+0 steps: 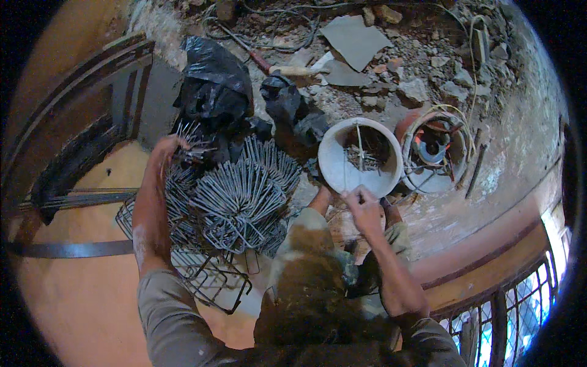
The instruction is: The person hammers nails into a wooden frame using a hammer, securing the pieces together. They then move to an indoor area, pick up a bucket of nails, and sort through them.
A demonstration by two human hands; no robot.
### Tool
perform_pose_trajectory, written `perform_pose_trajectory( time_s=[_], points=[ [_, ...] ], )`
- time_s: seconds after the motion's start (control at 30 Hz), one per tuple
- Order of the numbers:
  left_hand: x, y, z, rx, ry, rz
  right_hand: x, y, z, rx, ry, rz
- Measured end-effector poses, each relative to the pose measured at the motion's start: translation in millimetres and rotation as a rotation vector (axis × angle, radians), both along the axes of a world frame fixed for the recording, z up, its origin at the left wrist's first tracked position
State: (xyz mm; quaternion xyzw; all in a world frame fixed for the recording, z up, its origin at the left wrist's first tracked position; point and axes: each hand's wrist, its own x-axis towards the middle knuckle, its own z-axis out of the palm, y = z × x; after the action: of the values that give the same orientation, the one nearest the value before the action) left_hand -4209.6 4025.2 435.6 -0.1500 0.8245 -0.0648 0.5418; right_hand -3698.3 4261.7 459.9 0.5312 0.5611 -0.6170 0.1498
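My left arm reaches out to the far left, and my left hand (171, 144) is closed on a bunch of thin metal rods (194, 139) whose ends stick out past the fingers. Below it lies a large heap of bent steel stirrups (235, 192), fanned out on the floor. My right hand (364, 209) is closed at the near edge of a white bucket (327, 160). Whether the fingers grip its rim or its thin handle is hard to tell. Small brown, stick-like bits (367, 160) lie inside the bucket, which is tipped toward me.
A second bucket (441, 182) with cords and a reddish tool stands right of the white one. Black plastic sheeting (215, 79) lies beyond the stirrups. Rubble (416, 88) and a wooden-handled tool (293, 71) cover the far floor. Long rods (92, 198) and a flat metal strip (73, 249) extend left.
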Motion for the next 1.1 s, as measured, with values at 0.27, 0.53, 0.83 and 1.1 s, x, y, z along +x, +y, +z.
perform_pose_trajectory(
  time_s=[0.27,0.53,0.83,1.1],
  points=[
    [112,22,83,0.556,-0.013,0.562,-13,-19,7,0.038,0.165,-0.059],
    [313,121,-13,0.808,-0.026,0.296,-12,-5,5,0.038,0.193,0.009],
    [338,166,-31,1.019,0.188,-0.006,29,-11,-37,0.127,-0.021,0.028],
    [195,262,-211,0.667,0.299,-1.063,61,-46,-45,0.371,0.094,0.446]
  ],
)
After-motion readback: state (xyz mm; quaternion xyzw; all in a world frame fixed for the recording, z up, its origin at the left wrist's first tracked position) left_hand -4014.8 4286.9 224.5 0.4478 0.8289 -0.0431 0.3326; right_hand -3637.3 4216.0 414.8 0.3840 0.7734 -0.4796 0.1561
